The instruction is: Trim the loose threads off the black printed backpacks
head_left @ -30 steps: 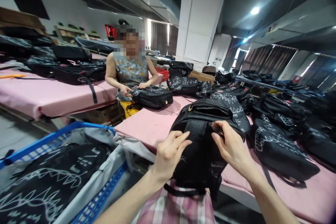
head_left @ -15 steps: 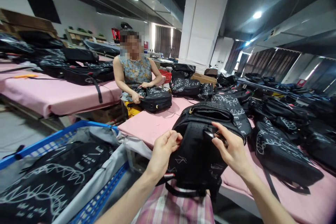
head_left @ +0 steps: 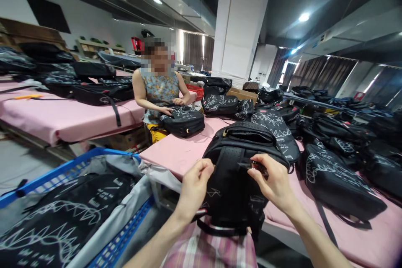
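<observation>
A black backpack (head_left: 230, 192) stands propped at the near edge of the pink table, its back panel and straps facing me. My left hand (head_left: 198, 176) is closed in a pinch at the backpack's left side; whatever its fingertips hold is too small to make out. At the right, my right hand (head_left: 271, 176) grips small dark thread snips (head_left: 258, 166), their tip pointing left over the back panel. The fingers partly hide the snips. A padded top handle (head_left: 248, 134) lies above both hands.
A blue basket (head_left: 78, 161) lined with grey cloth holds a printed black backpack at left. More backpacks (head_left: 339, 184) crowd the pink table (head_left: 169, 150) at right. Across it, a co-worker (head_left: 160, 88) has hands on another backpack (head_left: 184, 121). A white pillar rises behind.
My right hand has closed more around the snips and shifted slightly left. My left hand stays pinched, slightly lower. The co-worker's hands have moved on top of their backpack.
</observation>
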A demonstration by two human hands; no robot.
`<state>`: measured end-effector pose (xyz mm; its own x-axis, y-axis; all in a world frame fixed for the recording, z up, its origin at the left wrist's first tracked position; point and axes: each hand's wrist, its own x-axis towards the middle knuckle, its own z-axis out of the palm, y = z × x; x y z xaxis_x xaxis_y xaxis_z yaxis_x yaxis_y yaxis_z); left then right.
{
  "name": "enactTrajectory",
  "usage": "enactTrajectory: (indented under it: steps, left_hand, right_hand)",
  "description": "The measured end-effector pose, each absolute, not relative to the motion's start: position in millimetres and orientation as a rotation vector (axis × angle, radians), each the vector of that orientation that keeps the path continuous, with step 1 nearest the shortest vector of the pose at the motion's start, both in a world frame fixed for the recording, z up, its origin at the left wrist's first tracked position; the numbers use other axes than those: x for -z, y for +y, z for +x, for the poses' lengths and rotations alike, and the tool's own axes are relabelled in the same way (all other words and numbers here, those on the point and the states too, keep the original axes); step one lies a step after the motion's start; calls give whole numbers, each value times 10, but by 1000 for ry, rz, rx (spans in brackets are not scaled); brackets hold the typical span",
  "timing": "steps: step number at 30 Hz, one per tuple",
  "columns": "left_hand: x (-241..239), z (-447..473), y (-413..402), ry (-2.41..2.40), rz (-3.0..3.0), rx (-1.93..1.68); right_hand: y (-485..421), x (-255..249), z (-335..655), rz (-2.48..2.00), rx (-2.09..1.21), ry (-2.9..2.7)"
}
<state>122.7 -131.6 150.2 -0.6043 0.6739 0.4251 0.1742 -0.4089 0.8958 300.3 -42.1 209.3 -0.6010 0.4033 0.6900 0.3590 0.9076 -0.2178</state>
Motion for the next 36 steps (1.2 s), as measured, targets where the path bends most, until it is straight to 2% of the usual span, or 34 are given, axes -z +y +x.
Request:
enactTrajectory:
  steps: [5,10,12,18,22,25,30,33,36]
  left_hand:
    - [-1483,1207,-1315,755,397,-2043]
    - [-1440,1221,-1293,637,305,-2114]
    - [-1415,1241,-1303,812,478,-2168]
    - [-1342,1334,-1307,1879,1506,-2210]
    - [-1347,1342,-1277,1994,1718,-2180]
    - [-1382,1286,-1275,1738,1402,-2177]
    - [-1445,1177,-1264,826,460,-2082]
    - [-1477,1184,-1260,598,331,-2143]
    - [-1502,1231,-1275,601,387,-2176]
  right_hand:
    - [-401,-2048,2937,-422,-40,-2270]
    - [-399,-2001,2887,-410,-31,-2216]
    - [-402,-2002,2889,-405,-55,-2200]
    - [-427,-2018,2897,-417,-60,-2201]
    - [-436,-2007,2910,-409,-48,-2219]
    - [-433,-1989,2917,-402,-39,-2224]
    - [-404,-1976,2877,-402,-10,-2209]
    - [-413,-1989,2843,-406,33,-2198]
    - [-488,-2002,2813,-379,134,-2195]
